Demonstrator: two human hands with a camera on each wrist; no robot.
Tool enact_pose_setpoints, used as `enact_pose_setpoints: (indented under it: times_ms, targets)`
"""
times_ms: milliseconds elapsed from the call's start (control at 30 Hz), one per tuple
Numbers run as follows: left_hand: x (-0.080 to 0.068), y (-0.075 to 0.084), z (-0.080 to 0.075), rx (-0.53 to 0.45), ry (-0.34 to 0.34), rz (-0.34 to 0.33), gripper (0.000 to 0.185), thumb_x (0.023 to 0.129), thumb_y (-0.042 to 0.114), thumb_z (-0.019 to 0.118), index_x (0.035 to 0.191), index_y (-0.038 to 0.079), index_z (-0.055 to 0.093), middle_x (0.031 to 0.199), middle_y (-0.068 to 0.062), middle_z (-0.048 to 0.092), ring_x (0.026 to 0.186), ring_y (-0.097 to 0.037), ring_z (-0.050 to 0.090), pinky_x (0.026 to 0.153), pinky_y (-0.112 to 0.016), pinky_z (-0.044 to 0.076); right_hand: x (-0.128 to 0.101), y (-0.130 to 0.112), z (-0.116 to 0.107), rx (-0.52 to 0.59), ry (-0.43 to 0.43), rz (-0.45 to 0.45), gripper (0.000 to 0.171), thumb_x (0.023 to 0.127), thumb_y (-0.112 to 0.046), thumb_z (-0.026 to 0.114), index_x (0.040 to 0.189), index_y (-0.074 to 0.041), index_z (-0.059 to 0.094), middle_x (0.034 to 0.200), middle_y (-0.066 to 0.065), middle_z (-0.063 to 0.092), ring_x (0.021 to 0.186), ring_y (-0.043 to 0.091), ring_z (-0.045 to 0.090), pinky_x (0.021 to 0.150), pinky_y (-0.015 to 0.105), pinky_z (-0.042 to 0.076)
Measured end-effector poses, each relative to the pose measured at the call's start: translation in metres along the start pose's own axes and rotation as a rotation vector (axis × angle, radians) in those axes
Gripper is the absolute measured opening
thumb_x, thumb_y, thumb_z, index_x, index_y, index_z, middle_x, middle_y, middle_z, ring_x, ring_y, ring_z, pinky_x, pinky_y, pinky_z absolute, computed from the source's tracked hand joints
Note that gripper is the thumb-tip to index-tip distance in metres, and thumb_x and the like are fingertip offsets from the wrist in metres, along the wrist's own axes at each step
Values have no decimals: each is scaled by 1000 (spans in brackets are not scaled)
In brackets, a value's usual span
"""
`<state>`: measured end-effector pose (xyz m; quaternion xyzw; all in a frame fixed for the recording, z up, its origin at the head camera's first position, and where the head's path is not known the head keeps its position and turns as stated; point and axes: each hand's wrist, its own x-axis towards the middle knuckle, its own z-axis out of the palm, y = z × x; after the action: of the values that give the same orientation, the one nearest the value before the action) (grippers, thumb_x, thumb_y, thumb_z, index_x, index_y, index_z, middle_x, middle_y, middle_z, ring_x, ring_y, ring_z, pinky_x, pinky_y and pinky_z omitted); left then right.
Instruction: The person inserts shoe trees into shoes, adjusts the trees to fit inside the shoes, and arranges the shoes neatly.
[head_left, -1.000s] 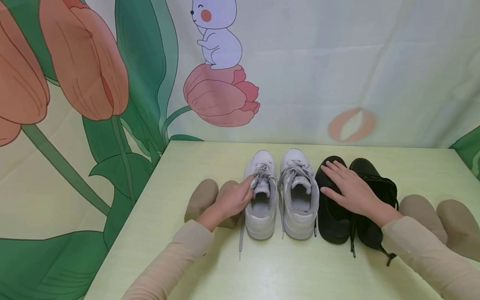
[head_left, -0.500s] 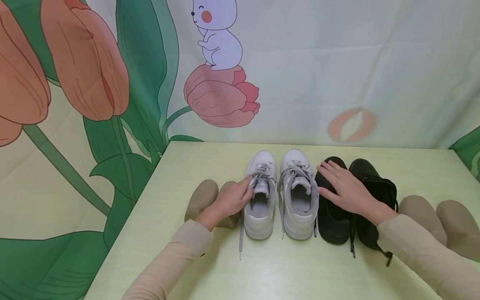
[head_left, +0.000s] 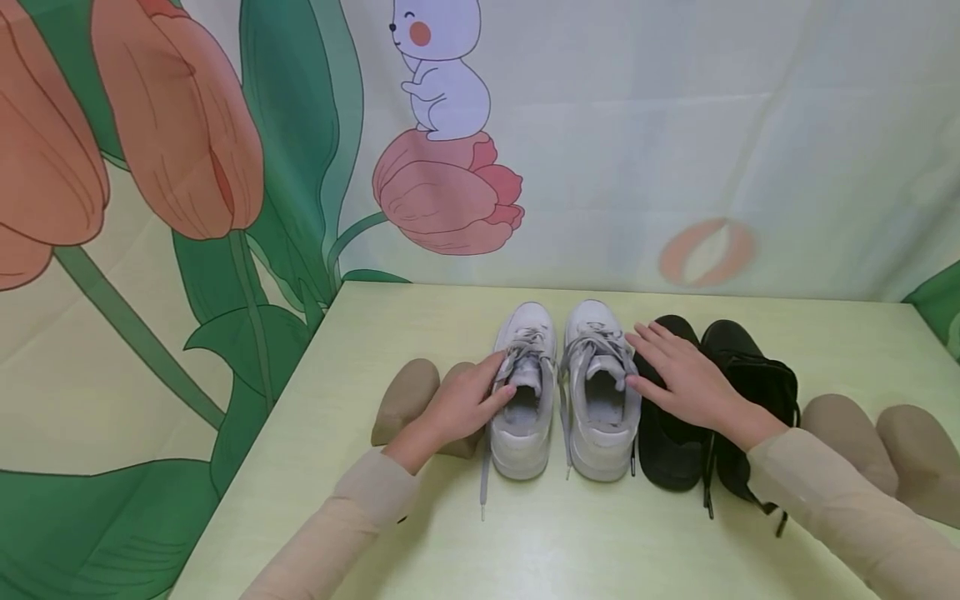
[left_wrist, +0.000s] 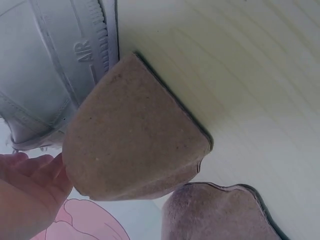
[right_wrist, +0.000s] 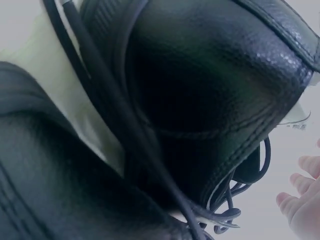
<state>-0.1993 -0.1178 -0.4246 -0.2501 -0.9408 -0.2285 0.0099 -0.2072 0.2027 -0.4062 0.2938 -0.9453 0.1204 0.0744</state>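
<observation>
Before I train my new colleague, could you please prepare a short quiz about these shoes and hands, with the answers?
1. True or false: the white shoes stand between a tan pair and the black shoes.
2. Multiple choice: which letters show on the white shoe in the left wrist view? a) MAX b) AIR c) RUN
3. Fill in: in the head view, the ____ partly covers the black shoes. (left hand or right hand)

Key: 1. True. 2. b. 3. Right hand.
</observation>
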Motion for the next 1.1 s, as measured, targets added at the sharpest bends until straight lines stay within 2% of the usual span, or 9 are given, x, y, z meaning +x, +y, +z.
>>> enact_pose_setpoints:
  times_ms: [300, 633, 1100]
  targets:
    - [-9, 4, -6, -38, -42, -20, 61, 91, 43, 39, 140, 10, 24, 140, -8, 36, 124, -22, 40, 101, -37, 32, 3, -5, 2, 13, -7, -9, 62, 87, -42, 49, 136, -6, 33, 142, 17, 29, 132, 34, 22, 103, 50, 21]
    - [-16, 0, -7, -12, -60, -44, 63, 90, 46, 40, 141, 14, 22, 141, -6, 35, 125, -22, 39, 100, -39, 33, 7, -13, 4, 43, -3, -21, 63, 87, -44, 48, 136, -6, 34, 141, 16, 30, 133, 33, 21, 103, 49, 21]
    - [-23, -14, -7, -40, 2, -44, 63, 87, 44, 47, 138, 12, 29, 138, -8, 37, 127, -24, 35, 103, -42, 29, 17, -27, 4, 42, -18, -62, 65, 86, -46, 48, 137, -8, 32, 142, 15, 30, 132, 32, 22, 104, 49, 22]
